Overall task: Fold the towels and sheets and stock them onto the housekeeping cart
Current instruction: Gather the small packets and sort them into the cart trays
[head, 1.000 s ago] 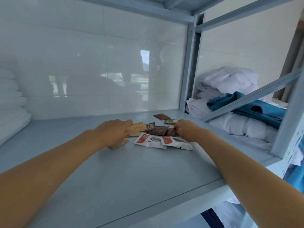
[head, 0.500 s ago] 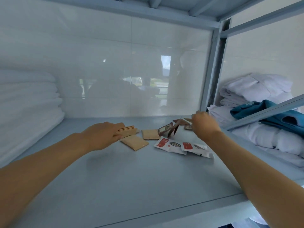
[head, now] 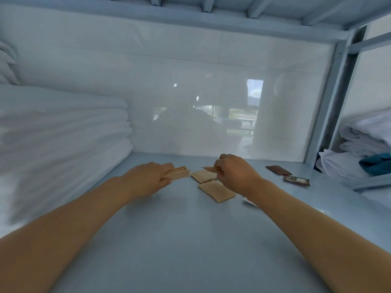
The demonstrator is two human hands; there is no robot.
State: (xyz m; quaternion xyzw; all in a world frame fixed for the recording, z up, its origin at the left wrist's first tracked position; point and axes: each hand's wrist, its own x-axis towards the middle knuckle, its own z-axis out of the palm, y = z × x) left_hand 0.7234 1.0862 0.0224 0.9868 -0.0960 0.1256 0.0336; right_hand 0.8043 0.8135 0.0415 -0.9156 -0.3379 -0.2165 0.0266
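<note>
While both my forearms reach forward over the pale blue metal shelf (head: 190,240), my left hand (head: 146,178) lies knuckles-up with its fingers curled round a small stack of flat tan paper sachets (head: 177,172), whose ends stick out toward the middle. My right hand (head: 234,174) hovers just above the shelf, wrist bent, its thumb and fingers pinching one more tan sachet (head: 208,169) by its edge; that sachet points left toward the stack, a short gap between them.

Below my right hand, two loose tan square sachets (head: 211,185) lie flat on the shelf, the nearer one overlapping the corner of the farther one. Under my right forearm, a white packet with a red mark (head: 249,201) peeks out, mostly hidden. Farther right, near the back, a dark brown sachet (head: 278,170) and a brown printed sachet (head: 296,180) lie near each other, well apart from the tan ones.

On the left end of this shelf sits a tall stack of folded white towels (head: 63,134), blurred. Beyond the grey-blue upright post (head: 325,115), in the next bay to the right, lies a heap of white linen (head: 364,140) with a teal cloth (head: 375,163) on it. Behind the shelf stands a glossy white tiled wall (head: 190,92).
</note>
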